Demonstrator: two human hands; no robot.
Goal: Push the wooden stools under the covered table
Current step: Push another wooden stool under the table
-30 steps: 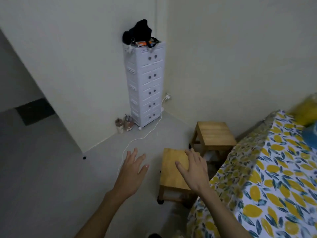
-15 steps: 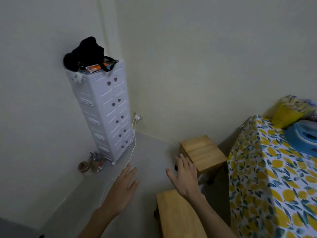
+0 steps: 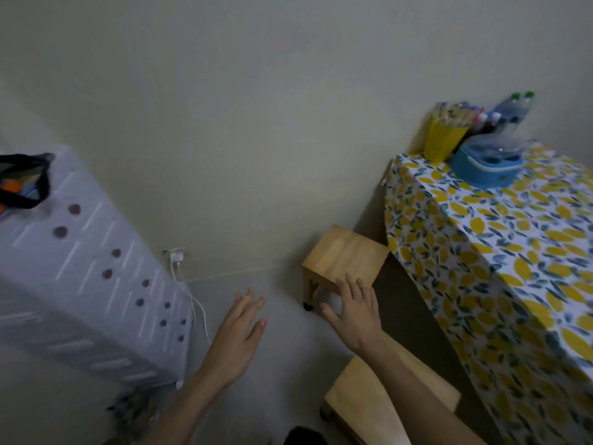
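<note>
Two low wooden stools stand on the grey floor beside the table covered with a lemon-print cloth [image 3: 487,252]. The far stool [image 3: 345,255] sits by the wall at the table's corner, outside the cloth's edge. The near stool [image 3: 359,396] is at the bottom of the view, partly hidden by my right forearm, its right end near the cloth. My right hand [image 3: 353,311] hovers open with fingers spread just in front of the far stool's near edge. My left hand [image 3: 239,329] is open over the bare floor to the left.
A tall white drawer tower [image 3: 80,284] with a black bag on top stands at the left, with a white cable [image 3: 199,309] running from a wall socket. On the table stand a yellow holder of sticks [image 3: 444,136], a blue container [image 3: 486,167] and bottles.
The view has swung right and closer to the wall. Both open hands have moved forward, my right hand now reaching the far stool; the near stool has dropped to the bottom edge.
</note>
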